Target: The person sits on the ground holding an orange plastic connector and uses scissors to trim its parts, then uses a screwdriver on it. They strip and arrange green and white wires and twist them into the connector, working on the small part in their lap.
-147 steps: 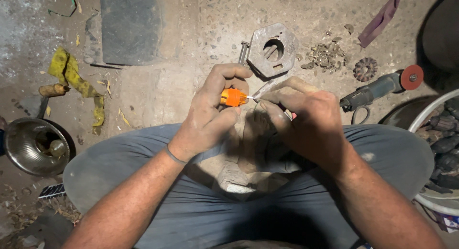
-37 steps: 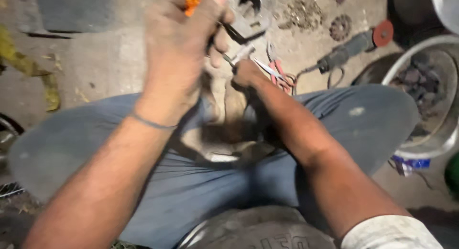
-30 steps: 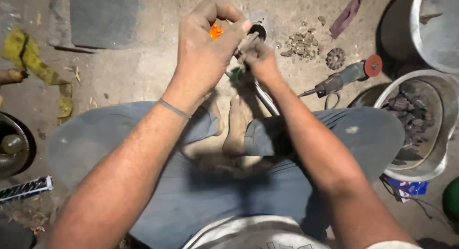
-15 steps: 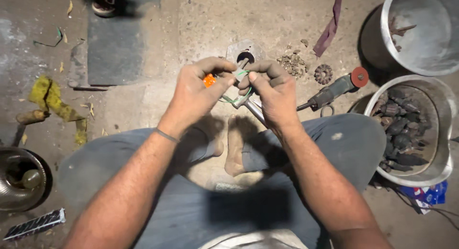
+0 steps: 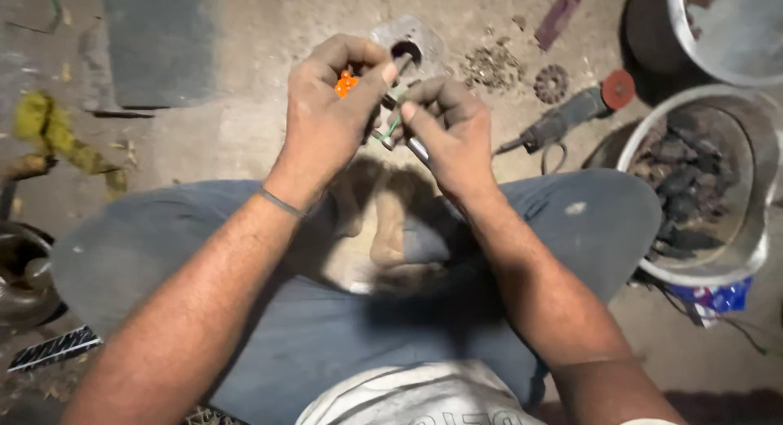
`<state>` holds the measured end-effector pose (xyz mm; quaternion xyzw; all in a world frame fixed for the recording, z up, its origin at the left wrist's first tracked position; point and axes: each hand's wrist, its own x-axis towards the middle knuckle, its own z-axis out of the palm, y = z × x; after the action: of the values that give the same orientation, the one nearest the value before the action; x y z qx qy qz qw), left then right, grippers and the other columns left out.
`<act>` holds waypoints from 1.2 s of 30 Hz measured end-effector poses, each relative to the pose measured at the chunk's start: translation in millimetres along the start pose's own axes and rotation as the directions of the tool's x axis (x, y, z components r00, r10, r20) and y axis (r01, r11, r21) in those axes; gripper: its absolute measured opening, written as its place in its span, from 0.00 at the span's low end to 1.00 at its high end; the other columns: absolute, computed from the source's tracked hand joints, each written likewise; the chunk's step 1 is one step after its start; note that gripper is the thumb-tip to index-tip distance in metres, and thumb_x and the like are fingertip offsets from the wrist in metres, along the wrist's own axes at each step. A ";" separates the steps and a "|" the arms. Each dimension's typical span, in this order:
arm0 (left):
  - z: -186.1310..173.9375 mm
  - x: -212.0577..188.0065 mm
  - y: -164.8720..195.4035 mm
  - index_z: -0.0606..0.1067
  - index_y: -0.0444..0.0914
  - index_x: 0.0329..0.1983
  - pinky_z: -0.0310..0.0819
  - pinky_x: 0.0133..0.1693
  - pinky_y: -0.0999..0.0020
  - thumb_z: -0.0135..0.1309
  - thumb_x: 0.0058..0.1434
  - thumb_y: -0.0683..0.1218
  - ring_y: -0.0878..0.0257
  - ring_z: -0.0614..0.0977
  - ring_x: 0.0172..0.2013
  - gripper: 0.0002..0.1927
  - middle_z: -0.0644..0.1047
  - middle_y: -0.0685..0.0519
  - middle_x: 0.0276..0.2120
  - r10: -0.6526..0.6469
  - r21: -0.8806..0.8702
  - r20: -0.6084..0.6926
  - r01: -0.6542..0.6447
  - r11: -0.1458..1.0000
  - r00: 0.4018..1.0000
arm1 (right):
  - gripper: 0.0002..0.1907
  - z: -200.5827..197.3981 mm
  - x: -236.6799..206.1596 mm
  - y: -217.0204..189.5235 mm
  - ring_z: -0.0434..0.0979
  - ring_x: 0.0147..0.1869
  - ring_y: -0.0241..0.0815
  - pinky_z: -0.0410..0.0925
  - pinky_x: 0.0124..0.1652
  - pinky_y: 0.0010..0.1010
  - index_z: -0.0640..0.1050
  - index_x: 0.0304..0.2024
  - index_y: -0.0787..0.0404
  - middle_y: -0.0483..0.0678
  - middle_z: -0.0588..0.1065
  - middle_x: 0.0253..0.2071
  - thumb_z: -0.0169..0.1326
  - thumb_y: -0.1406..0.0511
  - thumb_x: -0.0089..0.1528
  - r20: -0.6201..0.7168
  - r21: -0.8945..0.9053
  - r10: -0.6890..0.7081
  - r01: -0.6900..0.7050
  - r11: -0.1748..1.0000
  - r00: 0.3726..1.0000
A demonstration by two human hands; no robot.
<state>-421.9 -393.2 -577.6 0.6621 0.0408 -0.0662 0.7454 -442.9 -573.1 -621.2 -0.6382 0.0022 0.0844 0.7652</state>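
Your left hand point(image 5: 330, 119) is clamped on an orange-handled tool point(image 5: 346, 83), held above your crossed legs. Your right hand point(image 5: 453, 131) pinches a thin green piece point(image 5: 391, 129) just beside it. Piece's long axis runs diag., up-right; fingertips of both hands nearly touch. Metal block point(image 5: 408, 43) lies on floor beyond.

angle grinder point(image 5: 571, 115) on floor | bowl w/ dark lumps point(image 5: 693, 254) | yellow rag point(image 5: 61, 135) | grey mat point(image 5: 159, 46)
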 end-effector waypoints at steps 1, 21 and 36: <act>8.1 2.4 -2.4 0.79 0.34 0.44 0.69 0.27 0.71 0.59 0.65 0.40 0.70 0.74 0.26 0.06 0.78 0.55 0.32 -0.072 -0.040 0.033 0.073 0.996 0.997 | 0.03 -5.5 1.6 1.2 0.80 0.36 0.34 0.76 0.40 0.26 0.76 0.44 0.67 0.46 0.78 0.35 0.55 0.73 0.68 -0.045 0.029 0.000 0.001 1.000 0.999; 24.0 25.9 14.9 0.81 0.36 0.43 0.67 0.26 0.80 0.57 0.70 0.43 0.75 0.74 0.24 0.05 0.82 0.56 0.31 -0.033 -0.108 0.129 0.047 0.993 0.991 | 0.13 -135.4 65.7 135.1 0.83 0.36 0.46 0.74 0.40 0.38 0.82 0.37 0.64 0.54 0.82 0.33 0.62 0.59 0.60 -0.457 -0.758 0.030 -0.407 0.509 0.889; 1.2 25.6 42.9 0.79 0.35 0.47 0.63 0.21 0.81 0.60 0.67 0.46 0.76 0.73 0.22 0.11 0.82 0.52 0.32 -0.062 -0.411 0.108 0.101 0.906 0.992 | 0.22 -55.3 29.3 118.6 0.78 0.58 0.59 0.70 0.57 0.48 0.82 0.50 0.60 0.62 0.78 0.52 0.48 0.52 0.67 -0.480 -0.870 0.505 -0.461 -0.172 0.717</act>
<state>-390.2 -390.6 -539.1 0.4821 0.0474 -0.1176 0.8669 -423.9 -603.1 -750.5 -0.9188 0.1723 0.3535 0.0347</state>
